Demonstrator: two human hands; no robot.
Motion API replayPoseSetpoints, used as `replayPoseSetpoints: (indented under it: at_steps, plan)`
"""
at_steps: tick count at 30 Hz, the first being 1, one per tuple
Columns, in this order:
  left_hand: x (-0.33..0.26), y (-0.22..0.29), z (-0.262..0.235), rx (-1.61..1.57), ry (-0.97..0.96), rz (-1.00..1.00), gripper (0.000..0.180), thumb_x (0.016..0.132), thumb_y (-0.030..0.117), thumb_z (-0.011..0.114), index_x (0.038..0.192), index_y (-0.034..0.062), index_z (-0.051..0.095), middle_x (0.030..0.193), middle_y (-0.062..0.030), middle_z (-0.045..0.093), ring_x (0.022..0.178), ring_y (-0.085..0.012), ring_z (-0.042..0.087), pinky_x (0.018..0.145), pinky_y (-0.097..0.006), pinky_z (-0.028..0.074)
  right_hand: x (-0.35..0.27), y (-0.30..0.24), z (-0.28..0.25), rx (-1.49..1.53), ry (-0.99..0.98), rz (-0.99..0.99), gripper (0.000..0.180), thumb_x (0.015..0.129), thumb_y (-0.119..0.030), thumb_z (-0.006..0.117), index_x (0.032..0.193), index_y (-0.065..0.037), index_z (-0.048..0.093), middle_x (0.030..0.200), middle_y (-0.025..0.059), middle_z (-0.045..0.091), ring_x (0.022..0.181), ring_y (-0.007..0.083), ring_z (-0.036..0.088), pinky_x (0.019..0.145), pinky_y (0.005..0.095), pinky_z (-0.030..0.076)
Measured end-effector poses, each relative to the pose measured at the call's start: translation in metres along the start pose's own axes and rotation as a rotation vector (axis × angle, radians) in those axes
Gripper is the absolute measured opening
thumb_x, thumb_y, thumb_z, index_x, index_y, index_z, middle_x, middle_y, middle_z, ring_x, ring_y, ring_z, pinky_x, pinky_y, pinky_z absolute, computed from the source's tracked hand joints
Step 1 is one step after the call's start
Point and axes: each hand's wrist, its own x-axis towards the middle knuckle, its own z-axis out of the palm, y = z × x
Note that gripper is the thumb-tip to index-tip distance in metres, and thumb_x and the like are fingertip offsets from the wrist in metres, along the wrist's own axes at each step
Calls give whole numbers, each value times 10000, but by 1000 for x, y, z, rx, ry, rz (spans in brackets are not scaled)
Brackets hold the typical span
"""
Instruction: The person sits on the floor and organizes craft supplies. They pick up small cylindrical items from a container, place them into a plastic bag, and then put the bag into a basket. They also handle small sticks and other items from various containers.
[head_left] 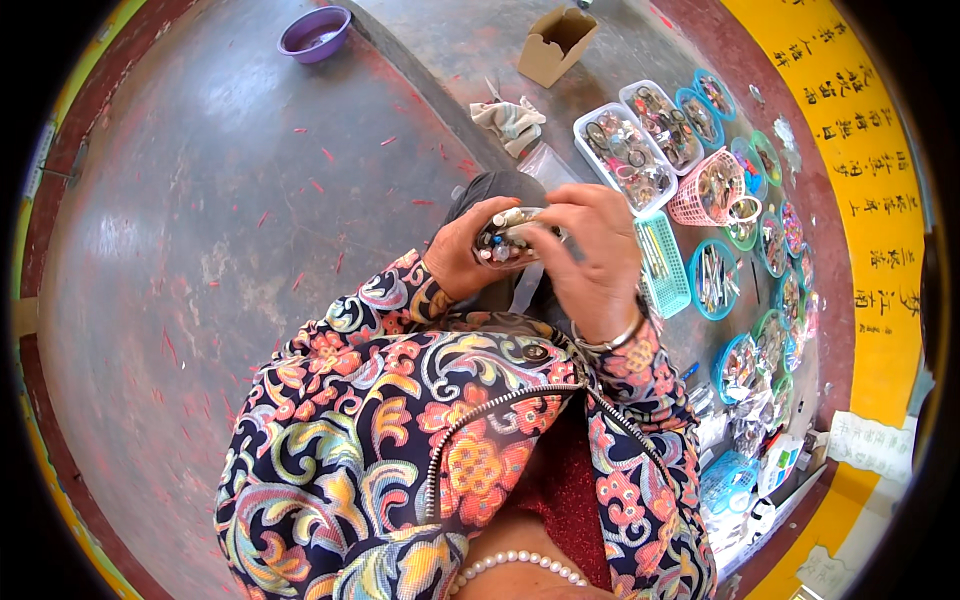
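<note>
At centre, left hand (pixel 460 250) clamped on clear rounded plastic container (pixel 508 266), right hand (pixel 597 262) blurred above, fingers (pixel 553 250) apart, contents (pixel 493 240) partly hidden.

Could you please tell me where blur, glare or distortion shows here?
In the head view, the right hand looks slightly blurred, the left hand sharper; pale glare lies on the grey floor; the yellow wall band curves along the rim.
</note>
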Motion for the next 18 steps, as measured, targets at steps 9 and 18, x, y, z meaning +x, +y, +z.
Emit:
replayPoseSetpoints:
  at_steps: [9,18]
  plan:
    - [-1,3,-5,-47,7,-82,583,678,115,733,1172,35,434,1025,-89,563,932,-147,554,819,-261,436,-5,24,-60,921,566,452,147,845,-107,549,953,-7,539,835,133,627,574,154,599,531,224,461]
    - [1,-3,2,-118,-4,-109,606,666,30,719,1188,9,414,1036,-75,552,950,-127,536,830,-248,423,-43,82,-60,1253,643,873,176,821,-83,576,958,26,557,847,98,617,768,183,627,598,230,527]
